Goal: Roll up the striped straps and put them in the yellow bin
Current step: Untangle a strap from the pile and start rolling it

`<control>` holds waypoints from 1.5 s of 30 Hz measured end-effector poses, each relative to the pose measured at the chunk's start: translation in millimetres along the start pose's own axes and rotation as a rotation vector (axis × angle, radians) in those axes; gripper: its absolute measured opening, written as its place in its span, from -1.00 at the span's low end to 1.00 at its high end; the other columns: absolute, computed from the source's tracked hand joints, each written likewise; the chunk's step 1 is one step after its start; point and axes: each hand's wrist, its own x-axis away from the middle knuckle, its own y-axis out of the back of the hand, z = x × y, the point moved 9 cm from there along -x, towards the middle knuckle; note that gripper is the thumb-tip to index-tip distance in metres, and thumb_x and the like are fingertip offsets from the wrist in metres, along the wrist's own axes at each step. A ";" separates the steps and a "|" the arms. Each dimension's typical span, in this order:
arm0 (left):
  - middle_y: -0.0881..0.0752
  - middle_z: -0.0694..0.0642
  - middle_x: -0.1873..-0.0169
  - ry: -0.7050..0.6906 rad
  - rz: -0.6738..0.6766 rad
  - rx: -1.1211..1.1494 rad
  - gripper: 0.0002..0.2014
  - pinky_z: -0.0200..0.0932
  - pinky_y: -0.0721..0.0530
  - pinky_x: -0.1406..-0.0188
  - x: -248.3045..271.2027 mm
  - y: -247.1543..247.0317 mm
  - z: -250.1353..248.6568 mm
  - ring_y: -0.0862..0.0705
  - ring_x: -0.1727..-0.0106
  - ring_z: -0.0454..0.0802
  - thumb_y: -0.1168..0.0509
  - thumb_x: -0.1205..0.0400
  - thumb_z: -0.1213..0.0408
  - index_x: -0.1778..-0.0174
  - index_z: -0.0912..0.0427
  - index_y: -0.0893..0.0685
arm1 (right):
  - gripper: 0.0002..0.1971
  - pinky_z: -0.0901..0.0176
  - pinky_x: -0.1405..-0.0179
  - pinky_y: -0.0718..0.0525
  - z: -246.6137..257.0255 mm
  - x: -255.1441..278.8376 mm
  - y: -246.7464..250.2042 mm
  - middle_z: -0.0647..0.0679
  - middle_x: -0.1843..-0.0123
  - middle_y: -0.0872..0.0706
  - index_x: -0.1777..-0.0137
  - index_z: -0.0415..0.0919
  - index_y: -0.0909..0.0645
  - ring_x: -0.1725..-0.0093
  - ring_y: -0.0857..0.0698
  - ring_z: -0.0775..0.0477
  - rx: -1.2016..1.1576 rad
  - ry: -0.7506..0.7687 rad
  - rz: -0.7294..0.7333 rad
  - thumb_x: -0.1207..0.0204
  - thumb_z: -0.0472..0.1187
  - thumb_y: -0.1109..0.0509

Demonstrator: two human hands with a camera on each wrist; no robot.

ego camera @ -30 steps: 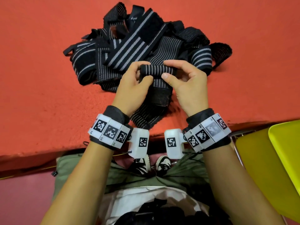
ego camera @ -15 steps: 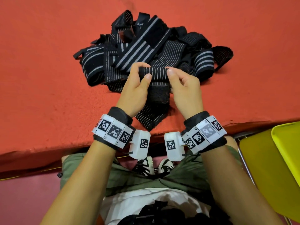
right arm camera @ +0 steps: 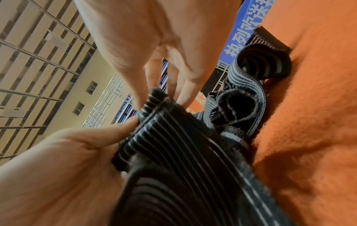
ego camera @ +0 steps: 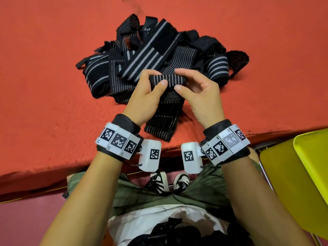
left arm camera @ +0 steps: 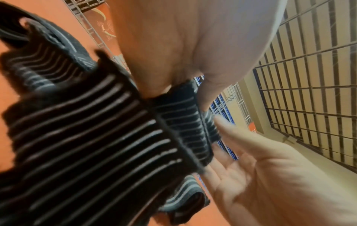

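Both hands (ego camera: 174, 91) pinch black white-striped strap (ego camera: 167, 80), top end rolled, tail flat.

Your black, white-striped strap (ego camera: 167, 80) is partly rolled, its loose tail trailing toward the near edge. Behind it the other striped straps (ego camera: 142, 57) lie heaped. The yellow bin (ego camera: 292, 174) sits low at right.

A red felt-covered table (ego camera: 44, 77) carries a heap of black striped straps (ego camera: 150, 50), one strap's tail (ego camera: 160, 128) trailing toward its near edge.
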 end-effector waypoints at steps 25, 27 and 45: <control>-0.67 0.19 -0.16 0.020 -0.040 0.180 -0.73 0.22 -0.62 -0.39 -6.1 0.7 -5.4 -0.67 -0.19 0.06 -0.21 -0.63 0.25 -0.25 0.08 -0.50 | -0.69 0.08 -0.33 -0.74 1.6 -12.2 -7.1 -0.04 -0.18 -0.81 -0.43 -0.23 -0.67 -0.17 -0.80 0.13 -0.032 -0.056 -0.004 -0.72 -0.35 -0.37; -0.62 0.07 -0.05 0.004 -0.043 0.168 -0.73 0.15 -0.65 -0.23 -5.5 1.2 -6.9 -0.62 -0.07 -0.02 -0.19 -0.61 0.31 -0.21 0.00 -0.49 | -0.69 0.11 -0.28 -0.74 4.2 -10.5 -6.1 0.05 -0.08 -0.78 -0.41 -0.19 -0.70 -0.10 -0.76 0.18 -0.033 -0.029 -0.006 -0.72 -0.34 -0.37; -0.65 0.13 -0.17 0.056 -0.021 0.131 -0.66 0.39 -0.62 -0.39 -1.1 -3.8 4.9 -0.67 -0.16 0.03 -0.31 -0.57 0.15 -0.27 -0.04 -0.51 | -0.76 0.23 -0.11 -0.78 -8.4 -6.3 -3.2 -0.12 -0.05 -0.85 -0.29 -0.39 -0.70 -0.05 -0.83 0.10 -0.079 -0.091 -0.028 -0.65 -0.42 -0.44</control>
